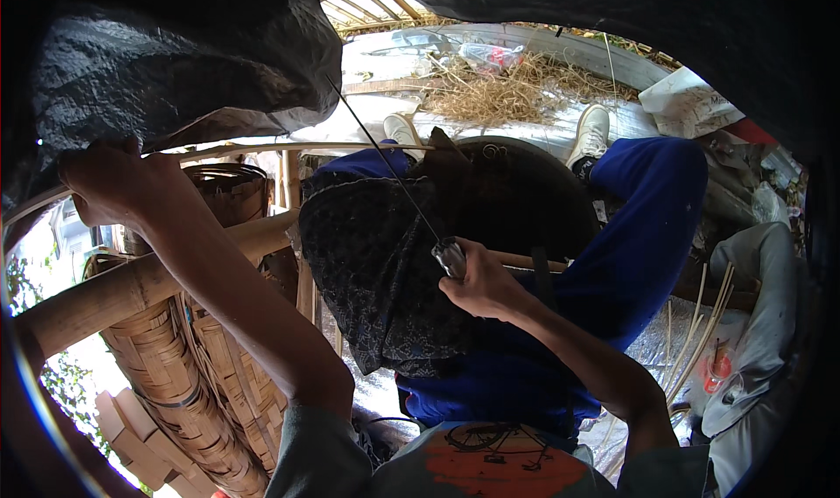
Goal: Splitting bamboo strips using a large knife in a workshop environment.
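My left hand (109,183), raised at the far left, is closed around a thin bamboo strip (254,148). The strip stretches to the right, its end near the dark upright piece beyond my lap. In front of my body, my right hand (490,284) grips a knife (385,161) by its grey handle. Its long, narrow dark blade points up and to the left, crossing the strip's line in this view; whether they touch, I cannot tell. Over my left thigh lies a dark patterned cloth (376,270). A large dark rounded object (525,192) sits between my legs.
Woven bamboo rolls (162,367) and a thick bamboo pole (105,301) stand at left. Black sheeting (201,52) hangs overhead. Straw-like shavings (499,91) lie beyond my feet. Thin strips (704,332) stick up at right, beside a grey-trousered leg (757,314).
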